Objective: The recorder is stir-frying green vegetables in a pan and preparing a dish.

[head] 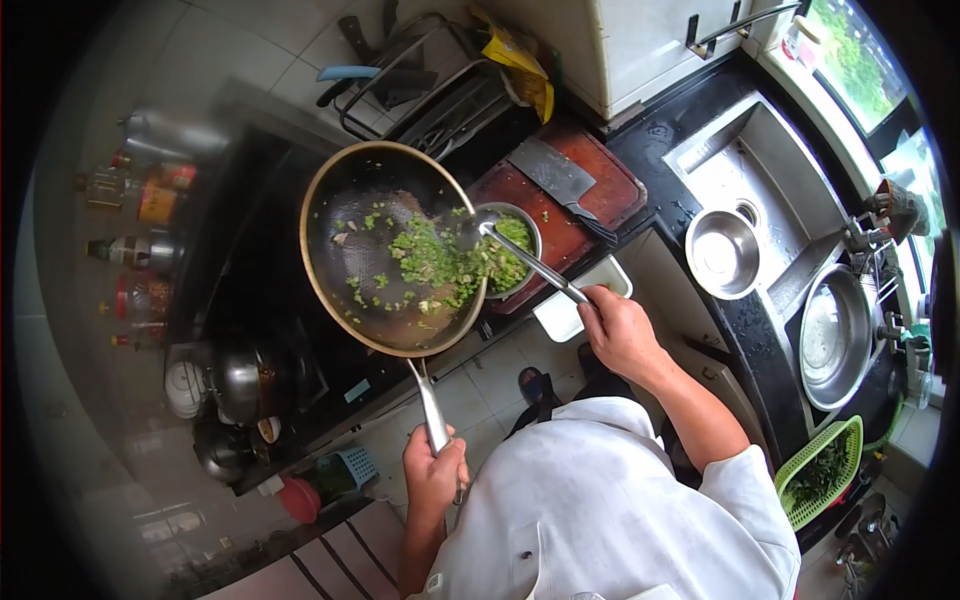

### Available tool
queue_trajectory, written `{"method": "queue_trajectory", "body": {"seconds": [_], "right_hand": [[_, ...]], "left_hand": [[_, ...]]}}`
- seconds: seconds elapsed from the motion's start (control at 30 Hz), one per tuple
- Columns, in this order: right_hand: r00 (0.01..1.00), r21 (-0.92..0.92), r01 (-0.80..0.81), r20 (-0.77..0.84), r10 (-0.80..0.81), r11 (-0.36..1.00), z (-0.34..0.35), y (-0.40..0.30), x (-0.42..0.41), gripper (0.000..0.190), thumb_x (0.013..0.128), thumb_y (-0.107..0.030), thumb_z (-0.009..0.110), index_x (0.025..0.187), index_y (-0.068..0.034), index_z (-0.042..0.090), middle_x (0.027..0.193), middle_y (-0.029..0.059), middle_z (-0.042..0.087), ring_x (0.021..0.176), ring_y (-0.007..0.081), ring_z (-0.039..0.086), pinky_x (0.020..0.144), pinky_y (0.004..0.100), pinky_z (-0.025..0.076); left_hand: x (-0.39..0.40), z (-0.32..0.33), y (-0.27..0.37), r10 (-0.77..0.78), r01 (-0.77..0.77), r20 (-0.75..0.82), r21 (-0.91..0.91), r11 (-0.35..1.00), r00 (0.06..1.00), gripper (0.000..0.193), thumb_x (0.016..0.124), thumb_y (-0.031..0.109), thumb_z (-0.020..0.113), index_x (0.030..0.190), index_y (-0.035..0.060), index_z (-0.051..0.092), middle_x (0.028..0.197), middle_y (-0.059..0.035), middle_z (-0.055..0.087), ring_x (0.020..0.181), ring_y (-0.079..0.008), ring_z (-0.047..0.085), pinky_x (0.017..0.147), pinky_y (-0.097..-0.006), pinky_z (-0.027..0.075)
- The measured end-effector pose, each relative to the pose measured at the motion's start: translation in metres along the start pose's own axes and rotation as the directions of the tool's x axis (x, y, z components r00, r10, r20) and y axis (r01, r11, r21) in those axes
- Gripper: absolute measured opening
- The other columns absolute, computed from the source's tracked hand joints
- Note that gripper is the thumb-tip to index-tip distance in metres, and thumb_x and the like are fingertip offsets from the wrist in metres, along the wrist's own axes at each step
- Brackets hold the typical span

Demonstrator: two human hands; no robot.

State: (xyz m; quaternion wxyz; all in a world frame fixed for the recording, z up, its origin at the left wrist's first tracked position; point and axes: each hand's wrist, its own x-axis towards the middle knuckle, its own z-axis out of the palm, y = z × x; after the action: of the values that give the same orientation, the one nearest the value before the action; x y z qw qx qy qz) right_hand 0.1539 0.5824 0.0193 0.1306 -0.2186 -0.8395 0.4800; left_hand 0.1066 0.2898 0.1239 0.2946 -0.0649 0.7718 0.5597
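Observation:
My left hand (435, 465) is wrapped around the metal handle of a dark frying pan (352, 247) with a gold-coloured rim. In my right hand (626, 334) is the handle of a metal ladle (536, 262), whose bowl is at the pan's right rim. Chopped green vegetables with small pale bits (427, 251) are gathered toward that side, with loose pieces scattered over the pan floor. Just beyond the rim, partly covered by pan and ladle, a round metal bowl (537, 247) contains more of the chopped greens.
A cleaver (551, 169) lies on the reddish-brown cutting board (622, 187) beside the bowl. A white container (559, 319) is below the counter edge. The sink (780, 172) with metal basins is at right. Knives stand in a rack (420, 67); bottles and jars (142, 255) line the left.

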Motion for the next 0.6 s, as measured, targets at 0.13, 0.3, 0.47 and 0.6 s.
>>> {"method": "queue_trajectory", "body": {"seconds": [0.13,0.3,0.47,0.6], "right_hand": [[0.988,0.313,-0.13,0.126,0.094,0.941,0.023,-0.014,0.03,0.03,0.096,-0.022,0.051,0.11,0.004,0.059,0.078,0.0222,0.065,0.076,0.0358,0.065,0.069,0.0419,0.05],[0.97,0.647,-0.189,0.239,0.039,0.739,0.071,-0.026,0.067,0.031,0.1,-0.025,0.047,0.107,0.003,0.058,0.072,0.008,0.059,0.067,0.0171,0.057,0.063,0.0336,0.047],[0.943,0.577,-0.187,0.333,-0.02,0.795,0.07,-0.047,0.075,0.028,0.099,-0.023,0.048,0.1,0.002,0.06,0.068,0.0071,0.057,0.064,0.0154,0.054,0.061,0.0327,0.046],[0.92,0.459,-0.137,0.388,-0.06,0.878,0.047,-0.038,0.057,0.026,0.096,-0.022,0.051,0.099,0.001,0.063,0.071,0.013,0.061,0.067,0.0213,0.06,0.064,0.0363,0.048]], "left_hand": [[0.0,0.0,-0.001,0.004,-0.003,0.016,-0.01,1.0,1.0,0.019,0.087,-0.002,0.056,0.103,-0.0012,0.047,0.068,-0.0058,0.056,0.043,-0.0091,0.049,0.038,-0.0242,0.038],[-0.005,0.004,0.004,-0.023,0.023,0.011,-0.005,1.0,1.0,0.018,0.086,0.0,0.055,0.102,0.0,0.049,0.067,-0.0055,0.054,0.043,-0.011,0.049,0.038,-0.0256,0.039],[-0.004,-0.004,0.001,-0.004,0.004,0.026,-0.014,1.0,1.0,0.018,0.085,0.0,0.056,0.101,-0.0007,0.05,0.066,-0.0057,0.055,0.044,-0.0114,0.05,0.038,-0.0257,0.039],[0.0,-0.006,0.005,-0.011,0.012,0.042,-0.025,1.0,0.999,0.017,0.086,-0.001,0.057,0.101,-0.0016,0.049,0.066,-0.0051,0.055,0.044,-0.0108,0.05,0.039,-0.0254,0.04]]}}
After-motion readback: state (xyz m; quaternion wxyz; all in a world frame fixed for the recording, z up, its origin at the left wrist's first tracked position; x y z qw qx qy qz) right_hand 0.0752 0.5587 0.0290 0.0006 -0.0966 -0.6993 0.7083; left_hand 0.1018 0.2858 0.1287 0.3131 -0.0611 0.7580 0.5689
